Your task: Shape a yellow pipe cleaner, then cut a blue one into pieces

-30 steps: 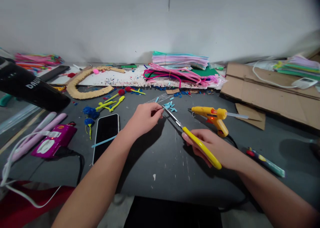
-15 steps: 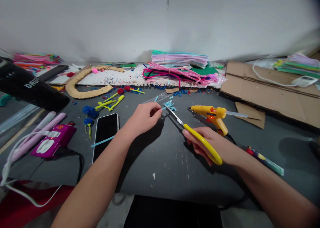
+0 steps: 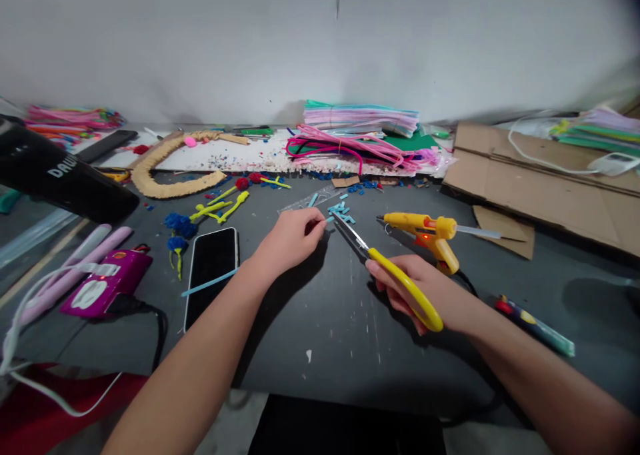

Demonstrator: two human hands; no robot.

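My left hand [image 3: 295, 236] pinches a light blue pipe cleaner, its short end [image 3: 329, 219] poking out past the fingertips. A light blue length [image 3: 209, 282] emerges on the far side of my left forearm, across a phone [image 3: 213, 255]; the arm hides whether both are one piece. In my right hand [image 3: 415, 285] are yellow-handled scissors [image 3: 407, 288], fingers wrapped around the handles. The blades point at the pipe cleaner's end, over a small pile of cut light blue pieces [image 3: 343, 210]. Behind my left hand lies a clear ruler [image 3: 323, 196].
A yellow glue gun [image 3: 423, 227] with its light lit lies right of the scissors. Pink pipe cleaners [image 3: 345, 147] and cardboard [image 3: 540, 182] are at the back. To the left are a black tumbler [image 3: 65, 172], a curved tan piece [image 3: 145, 175] and a purple power box [image 3: 107, 283].
The scissors and right hand have shifted very slightly. The cut pieces lie a little differently in the pile, while my left hand keeps its pinch almost in place.
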